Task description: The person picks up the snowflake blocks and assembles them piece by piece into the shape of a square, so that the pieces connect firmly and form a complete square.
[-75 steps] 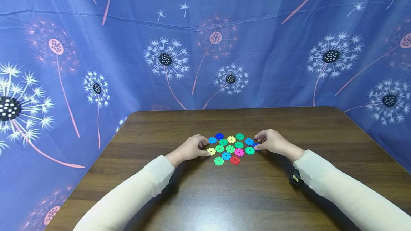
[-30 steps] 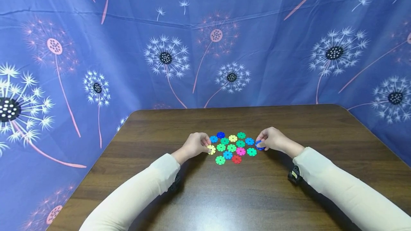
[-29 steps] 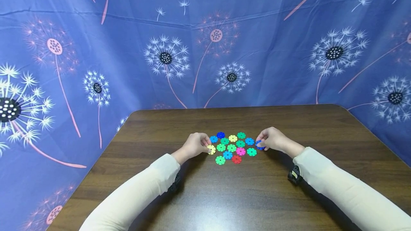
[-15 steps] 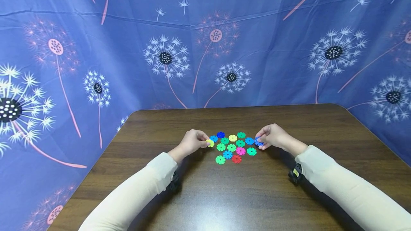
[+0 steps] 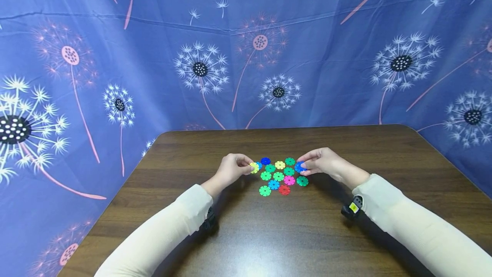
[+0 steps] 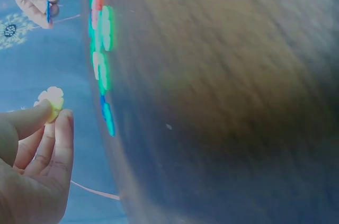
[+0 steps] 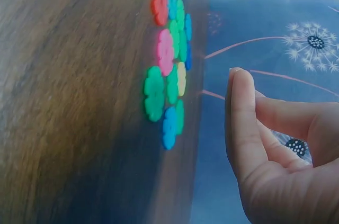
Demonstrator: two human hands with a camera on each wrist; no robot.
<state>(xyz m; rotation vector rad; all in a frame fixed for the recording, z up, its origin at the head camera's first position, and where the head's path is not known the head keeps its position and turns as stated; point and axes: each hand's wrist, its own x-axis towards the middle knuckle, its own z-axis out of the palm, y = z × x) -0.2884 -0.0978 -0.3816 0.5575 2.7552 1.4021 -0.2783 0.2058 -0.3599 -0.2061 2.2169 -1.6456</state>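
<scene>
My left hand (image 5: 229,170) pinches a yellow notched plastic disc (image 5: 254,167) between thumb and fingers. In the left wrist view that yellow disc (image 6: 53,102) is raised off the table. My right hand (image 5: 326,165) pinches a dark blue disc (image 5: 302,166), seen edge-on as a thin blue disc (image 6: 48,11) in the left wrist view. From the right wrist view, my own fingers (image 7: 243,107) hide it. In the head view the right fingertips are over a light blue disc (image 7: 169,128) lying on the table. Near that lie a green disc (image 5: 302,181) and a pink disc (image 5: 289,180).
Several more flat discs lie loosely grouped on the brown wooden table (image 5: 246,225), among them a red disc (image 5: 284,190), a second yellow disc (image 5: 279,165) and a dark blue disc (image 5: 265,161). A blue dandelion-print cloth (image 5: 323,76) hangs behind the table's far edge.
My left hand has taken hold of the yellow disc and lifted it from the table. My right hand has picked up the dark blue disc and moved it leftward.
</scene>
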